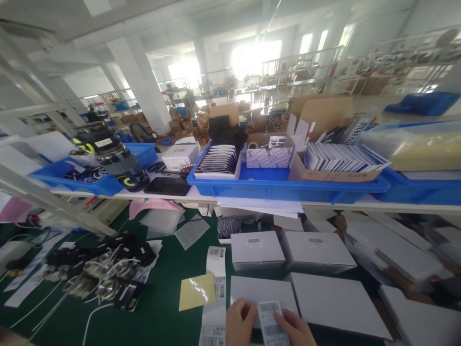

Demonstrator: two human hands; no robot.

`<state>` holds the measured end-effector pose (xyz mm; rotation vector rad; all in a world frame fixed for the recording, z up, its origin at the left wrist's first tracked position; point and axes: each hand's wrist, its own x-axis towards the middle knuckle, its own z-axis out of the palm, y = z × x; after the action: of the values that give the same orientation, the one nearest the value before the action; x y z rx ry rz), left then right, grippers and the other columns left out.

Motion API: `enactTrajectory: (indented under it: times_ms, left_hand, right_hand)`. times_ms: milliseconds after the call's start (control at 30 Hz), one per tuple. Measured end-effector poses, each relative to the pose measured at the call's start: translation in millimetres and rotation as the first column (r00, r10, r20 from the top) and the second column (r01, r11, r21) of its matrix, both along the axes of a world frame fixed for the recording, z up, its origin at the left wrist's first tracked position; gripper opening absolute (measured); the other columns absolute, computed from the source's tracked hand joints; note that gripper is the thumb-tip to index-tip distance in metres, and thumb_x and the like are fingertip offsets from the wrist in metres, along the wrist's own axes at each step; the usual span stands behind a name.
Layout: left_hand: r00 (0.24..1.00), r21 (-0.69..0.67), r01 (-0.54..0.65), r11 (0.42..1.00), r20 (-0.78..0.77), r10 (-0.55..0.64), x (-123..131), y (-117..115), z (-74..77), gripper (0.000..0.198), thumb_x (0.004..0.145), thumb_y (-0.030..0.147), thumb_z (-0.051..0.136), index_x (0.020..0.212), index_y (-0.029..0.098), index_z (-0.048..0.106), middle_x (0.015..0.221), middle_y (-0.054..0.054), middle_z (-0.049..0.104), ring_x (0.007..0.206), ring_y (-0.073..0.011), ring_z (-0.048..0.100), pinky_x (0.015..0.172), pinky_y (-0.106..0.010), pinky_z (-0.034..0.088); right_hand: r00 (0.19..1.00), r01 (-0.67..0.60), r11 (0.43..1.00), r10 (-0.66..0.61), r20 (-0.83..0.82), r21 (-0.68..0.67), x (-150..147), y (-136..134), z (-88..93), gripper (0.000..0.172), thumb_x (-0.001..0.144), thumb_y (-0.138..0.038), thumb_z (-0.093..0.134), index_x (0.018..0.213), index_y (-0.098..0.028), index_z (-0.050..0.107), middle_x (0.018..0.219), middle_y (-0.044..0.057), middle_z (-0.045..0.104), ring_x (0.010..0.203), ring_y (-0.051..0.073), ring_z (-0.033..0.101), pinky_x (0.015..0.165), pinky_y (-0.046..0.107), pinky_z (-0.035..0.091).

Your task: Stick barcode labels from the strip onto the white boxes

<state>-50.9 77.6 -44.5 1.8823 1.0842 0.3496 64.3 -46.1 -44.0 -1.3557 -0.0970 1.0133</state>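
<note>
My right hand (297,329) grips a strip of white barcode labels (270,319) between thumb and fingers, over the front of a white box (264,288). Just left of the strip, my left hand (240,321) is closed in a pinch. Whatever its fingertips hold, if anything, is too small to make out. Beside it a longer label strip (215,276) runs down the green table, with a glossy yellow sheet (196,292) overlapping it. Two white boxes behind, a left one (256,247) and a right one (317,247), carry barcode labels on top.
More white boxes, one (338,305) to the right, cover that side. Metal parts with black blocks and white cables (108,276) lie heaped at left. Above runs a shelf with a blue tray (259,190) of booklets and cartons. A black tool-like device (115,156) stands there.
</note>
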Motion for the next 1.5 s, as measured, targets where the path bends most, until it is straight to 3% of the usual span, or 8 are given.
enactTrajectory:
  times_ms: [167,333,467,567,633,900,1233,1500]
  left_hand:
    - [0.984,0.308,0.13,0.943,0.08,-0.162,32.4,39.9,48.4,0.005,0.084,0.017,0.052,0.086,0.018,0.057,0.094,-0.005,0.059,0.092,-0.0215,0.056,0.084,-0.035,0.045]
    - [0.92,0.427,0.389,0.816,-0.13,-0.37,75.2,84.7,50.1,0.045,0.072,0.016,0.073,0.116,0.019,0.06,0.126,-0.009,0.058,0.122,-0.0287,0.049,0.107,-0.046,0.04]
    - [0.855,0.441,0.518,0.733,-0.229,-0.466,97.1,97.3,25.5,0.088,0.062,0.02,0.084,0.141,0.027,0.046,0.157,-0.007,0.034,0.147,-0.0334,0.022,0.121,-0.054,0.021]
    - [0.863,0.515,0.506,0.692,-0.3,-0.407,108.2,92.2,10.0,0.097,0.066,0.024,0.081,0.149,0.028,0.033,0.163,-0.004,0.019,0.15,-0.0344,0.011,0.122,-0.059,0.015]
    - [0.892,0.561,0.453,0.693,-0.29,-0.348,112.7,87.6,4.4,0.089,0.074,0.021,0.072,0.151,0.029,0.028,0.163,-0.002,0.016,0.15,-0.0318,0.01,0.121,-0.058,0.017]
    - [0.902,0.572,0.431,0.698,-0.262,-0.343,113.9,86.7,1.9,0.074,0.08,0.012,0.055,0.149,0.027,0.033,0.162,0.0,0.019,0.15,-0.0296,0.013,0.116,-0.054,0.029]
    - [0.856,0.447,0.517,0.73,-0.287,-0.43,109.1,98.4,18.0,0.089,0.067,0.017,0.069,0.148,0.031,0.034,0.162,0.003,0.021,0.148,-0.0314,0.017,0.112,-0.054,0.032]
    - [0.873,0.48,0.488,0.729,-0.273,-0.404,111.1,101.8,27.9,0.057,0.087,0.025,0.064,0.139,0.037,0.046,0.157,0.006,0.034,0.144,-0.0301,0.028,0.105,-0.054,0.039]
  right_hand:
    - [0.991,0.084,0.996,-0.082,0.108,-0.013,26.6,2.0,5.7,0.045,0.062,-0.061,0.077,0.075,-0.02,0.064,0.064,0.001,0.07,0.06,0.021,0.066,0.056,0.029,0.05]
    - [0.887,0.135,0.979,-0.05,0.46,-0.154,74.7,12.0,30.8,0.058,0.072,-0.058,0.066,0.113,-0.02,0.056,0.072,0.003,0.07,0.064,0.026,0.066,0.057,0.037,0.052]
    - [0.295,0.214,0.955,0.136,0.946,-0.204,114.2,30.2,49.8,0.036,0.094,-0.04,0.04,0.12,-0.025,0.06,0.1,0.006,0.069,0.088,0.025,0.066,0.076,0.04,0.055]
    - [-0.188,0.175,0.971,0.197,0.962,-0.165,131.8,50.5,44.1,0.032,0.097,-0.022,0.037,0.108,-0.019,0.067,0.104,0.009,0.067,0.095,0.023,0.065,0.084,0.037,0.054]
    - [-0.33,0.146,0.973,0.22,0.918,-0.18,136.5,64.3,34.4,0.031,0.096,-0.016,0.039,0.114,-0.014,0.064,0.107,0.012,0.067,0.1,0.024,0.063,0.089,0.037,0.053]
    - [-0.39,0.094,0.88,0.462,0.797,-0.465,135.2,93.1,22.5,0.079,0.068,-0.023,0.083,0.136,-0.007,0.048,0.127,0.019,0.058,0.116,0.035,0.053,0.1,0.048,0.048]
    - [-0.333,0.122,0.889,0.456,0.825,-0.442,134.6,102.9,20.1,0.068,0.074,-0.024,0.075,0.133,-0.006,0.047,0.128,0.02,0.059,0.122,0.032,0.05,0.112,0.051,0.033]
    - [-0.326,0.138,0.906,0.423,0.846,-0.4,137.7,103.9,19.4,0.06,0.08,-0.023,0.066,0.134,-0.01,0.043,0.128,0.02,0.06,0.123,0.032,0.05,0.114,0.054,0.026]
